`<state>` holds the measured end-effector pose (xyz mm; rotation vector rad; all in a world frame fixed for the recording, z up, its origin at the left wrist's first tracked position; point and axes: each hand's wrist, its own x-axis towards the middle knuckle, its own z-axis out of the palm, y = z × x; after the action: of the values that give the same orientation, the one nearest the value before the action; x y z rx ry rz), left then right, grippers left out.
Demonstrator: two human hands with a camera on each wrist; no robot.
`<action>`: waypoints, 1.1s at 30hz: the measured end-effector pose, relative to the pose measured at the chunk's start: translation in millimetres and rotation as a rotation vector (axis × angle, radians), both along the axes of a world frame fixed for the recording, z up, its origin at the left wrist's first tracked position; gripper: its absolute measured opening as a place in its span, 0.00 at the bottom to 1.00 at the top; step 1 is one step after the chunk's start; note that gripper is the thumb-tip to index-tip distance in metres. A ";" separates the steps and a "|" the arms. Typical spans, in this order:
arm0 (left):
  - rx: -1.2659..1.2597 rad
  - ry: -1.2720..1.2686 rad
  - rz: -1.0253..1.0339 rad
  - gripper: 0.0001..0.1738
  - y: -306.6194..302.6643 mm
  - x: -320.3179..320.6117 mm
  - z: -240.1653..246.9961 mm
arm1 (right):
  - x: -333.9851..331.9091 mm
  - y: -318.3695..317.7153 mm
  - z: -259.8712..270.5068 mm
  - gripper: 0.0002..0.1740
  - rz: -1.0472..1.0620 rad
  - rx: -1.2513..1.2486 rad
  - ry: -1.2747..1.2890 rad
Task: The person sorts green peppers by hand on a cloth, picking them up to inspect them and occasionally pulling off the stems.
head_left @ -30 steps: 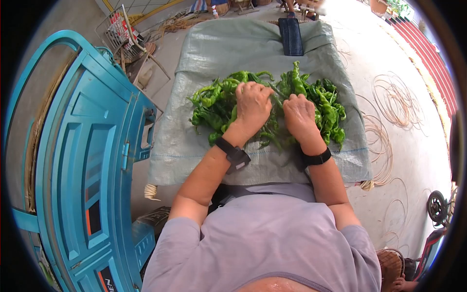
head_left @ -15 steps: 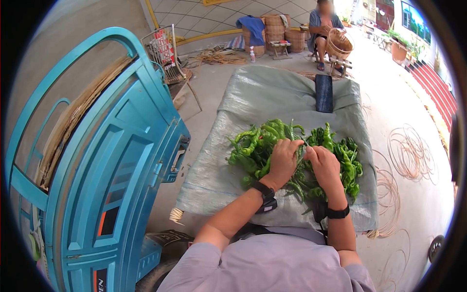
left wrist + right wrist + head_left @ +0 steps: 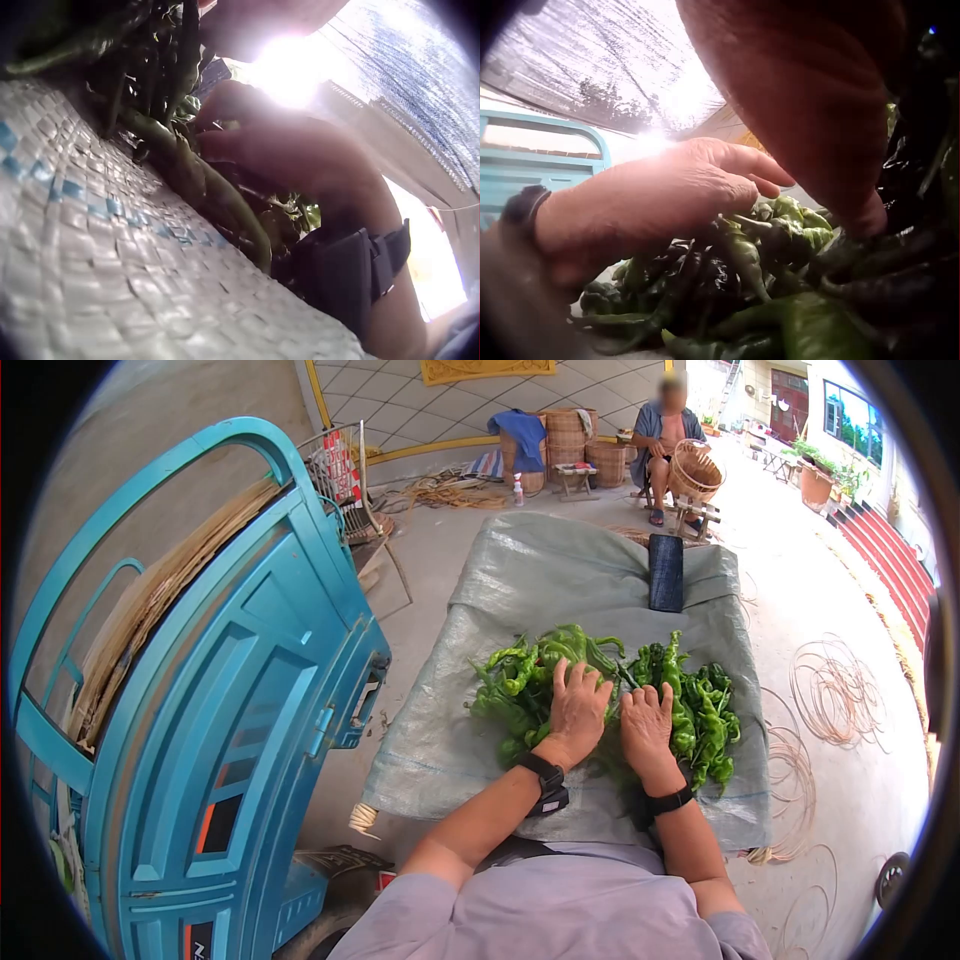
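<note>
A heap of long green peppers [image 3: 512, 695] lies on a grey-green woven sack. A second heap of wrinkled green peppers [image 3: 706, 722] lies to its right. My left hand [image 3: 580, 712] reaches over the left heap, fingers spread and touching peppers; the right wrist view shows that hand [image 3: 656, 199] from the side, above the stems. Beside it, my right hand [image 3: 648, 730] has bent fingers among peppers at the inner edge of the right heap. A dark green pepper [image 3: 628, 676] shows just past its fingertips; I cannot tell whether the fingers grip it.
The woven sack [image 3: 560, 570] covers the work surface, with a dark blue strip [image 3: 666, 572] at its far end. A turquoise vehicle side panel [image 3: 220, 730] stands close on the left. Beyond sits a person [image 3: 665, 435] with a wicker basket [image 3: 697, 470]. Coiled cane strips [image 3: 838, 692] lie right.
The head view has swung up, bringing the seated person into sight. Both hands were together at a pepper half a second ago; now they are apart, the left spread over the left heap.
</note>
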<state>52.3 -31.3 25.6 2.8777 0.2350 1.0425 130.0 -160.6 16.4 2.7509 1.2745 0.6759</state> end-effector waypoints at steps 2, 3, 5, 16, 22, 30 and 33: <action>-0.013 0.044 -0.017 0.17 1.5 -0.8 -0.2 | 3.9 -0.3 0.4 0.12 0.006 0.030 0.026; -0.019 0.067 -0.023 0.16 1.6 -1.4 0.5 | 3.7 -2.2 2.9 0.12 0.005 0.035 0.023; -0.017 0.057 -0.022 0.16 2.1 0.0 -0.5 | 2.6 -5.0 7.9 0.12 0.004 0.047 0.019; 0.019 0.041 -0.017 0.14 2.7 -0.6 -2.1 | 7.8 -1.5 3.5 0.12 -0.043 0.002 0.001; -0.037 -0.005 -0.065 0.14 -0.1 -4.6 2.1 | 6.3 -3.3 8.1 0.11 0.001 0.150 0.057; -0.113 -0.095 -0.156 0.29 -7.5 -8.6 16.3 | 0.1 -5.6 39.7 0.14 0.157 0.821 0.456; -0.187 -0.175 -0.227 0.36 -4.9 -9.0 12.5 | -14.9 -10.8 66.0 0.17 0.195 0.893 0.736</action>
<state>43.3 -36.2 38.1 2.5568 -0.0059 1.1520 115.2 -171.4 82.4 3.8845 1.6758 0.2385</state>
